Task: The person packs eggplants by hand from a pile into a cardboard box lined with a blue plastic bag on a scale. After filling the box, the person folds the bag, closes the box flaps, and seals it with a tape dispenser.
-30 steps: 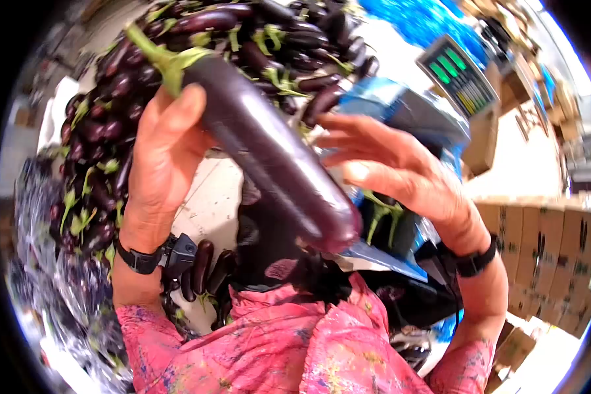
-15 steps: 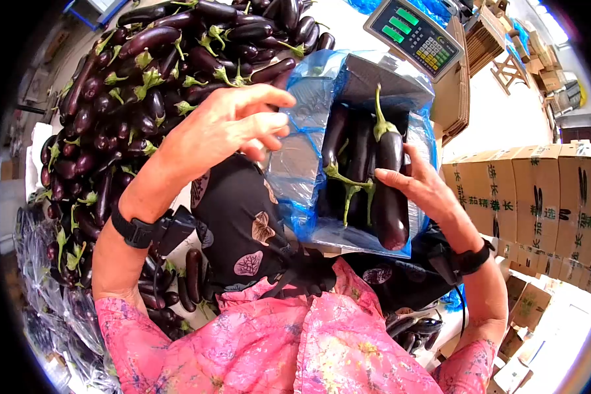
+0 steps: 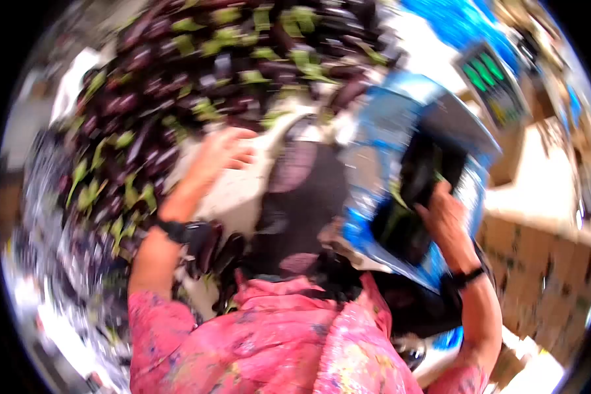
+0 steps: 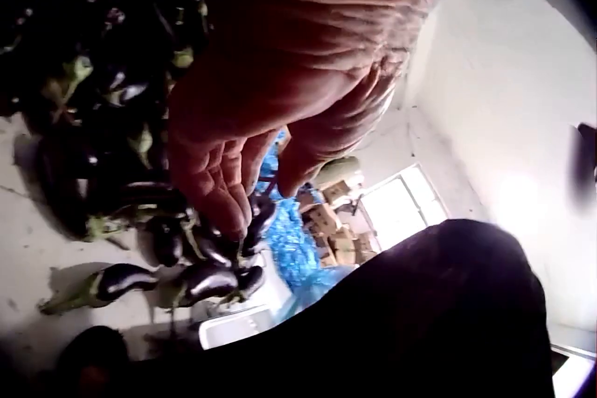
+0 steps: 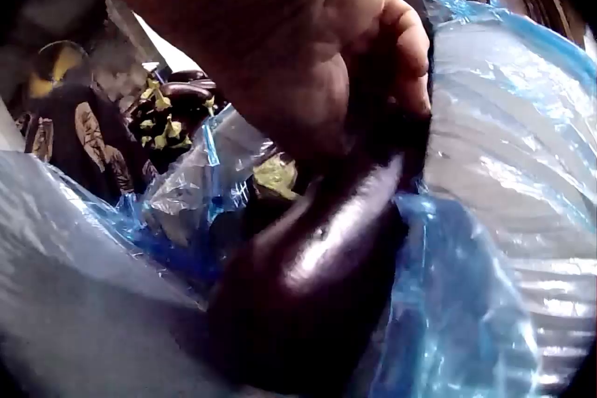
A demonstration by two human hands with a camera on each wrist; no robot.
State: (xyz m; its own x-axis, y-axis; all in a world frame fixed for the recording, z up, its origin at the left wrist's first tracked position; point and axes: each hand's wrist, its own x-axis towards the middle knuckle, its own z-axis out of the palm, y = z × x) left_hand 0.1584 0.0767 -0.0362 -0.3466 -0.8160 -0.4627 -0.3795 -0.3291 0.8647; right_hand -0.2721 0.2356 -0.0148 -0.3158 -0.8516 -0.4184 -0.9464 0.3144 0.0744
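Observation:
My right hand (image 3: 448, 223) is inside a box lined with clear blue plastic (image 3: 361, 223). Its fingers curl round the upper part of a large dark purple eggplant (image 5: 308, 277), whose glossy rounded end points toward the right wrist camera. More eggplants lie in the box beneath and beside it, mostly in shadow. My left hand (image 3: 222, 156) is raised over the pale floor near the edge of a big eggplant pile (image 3: 164, 92). It holds nothing, and its fingers are loosely bent. In the left wrist view, single eggplants (image 4: 121, 281) lie beyond the fingertips.
A scale display with green digits (image 3: 482, 75) stands behind the box. Stacked cartons (image 3: 538, 269) are at the right, with blue plastic sheeting (image 3: 453, 20) at the back. Crumpled clear plastic (image 3: 52, 230) lies along the left. A few eggplants (image 3: 207, 246) sit beside my left forearm.
The eggplant went from my left hand, where it was held up, into the box, and my right hand grips it there. My empty left hand moved from beside the box toward the pile.

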